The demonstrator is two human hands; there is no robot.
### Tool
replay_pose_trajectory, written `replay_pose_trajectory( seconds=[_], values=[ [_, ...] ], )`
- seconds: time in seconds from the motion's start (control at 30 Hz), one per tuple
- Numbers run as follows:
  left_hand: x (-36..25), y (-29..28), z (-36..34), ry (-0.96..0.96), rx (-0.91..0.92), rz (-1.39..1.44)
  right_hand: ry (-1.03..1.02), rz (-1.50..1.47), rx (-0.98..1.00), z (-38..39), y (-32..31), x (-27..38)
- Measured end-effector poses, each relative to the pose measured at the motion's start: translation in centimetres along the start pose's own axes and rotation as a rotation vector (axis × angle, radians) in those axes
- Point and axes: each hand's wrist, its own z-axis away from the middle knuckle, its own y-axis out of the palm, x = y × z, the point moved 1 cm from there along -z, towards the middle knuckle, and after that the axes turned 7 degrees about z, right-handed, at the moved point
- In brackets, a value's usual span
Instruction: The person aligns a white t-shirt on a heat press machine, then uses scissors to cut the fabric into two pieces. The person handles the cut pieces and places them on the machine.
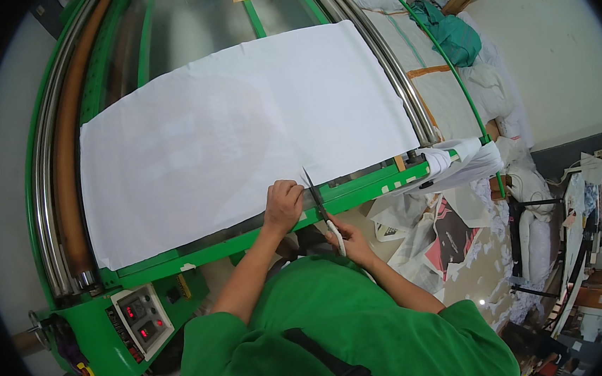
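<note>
A wide white cloth (240,129) lies across the green-framed roller machine (358,196), with a faint greyish round patch showing on its left half. My left hand (285,205) is closed at the near edge of the cloth, fingers pinched on it. Just right of that hand, my right hand (351,242) grips a pair of scissors (316,195) by the white handles. Their dark blades point away from me, and the tips lie over the cloth's near edge. Whether the blades are apart is hard to make out.
At the machine's near left corner is a control panel (142,321) with red displays. A brown roller (75,149) runs along the left, steel rollers (394,74) along the right. White fabric (465,164) hangs at the right corner. Printed sheets (453,236) and scraps litter the floor.
</note>
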Motion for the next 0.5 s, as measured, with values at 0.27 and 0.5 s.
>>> replay_pose_trajectory(
  seconds=[0.27, 0.5],
  values=[
    [0.0, -0.3, 0.1, 0.011, 0.017, -0.003, 0.045, -0.064, 0.027, -0.5, -0.1, 1.6],
    [-0.3, -0.5, -0.1, 0.015, 0.025, -0.011, -0.011, -0.011, 0.012, -0.3, 0.3, 1.3]
  ],
)
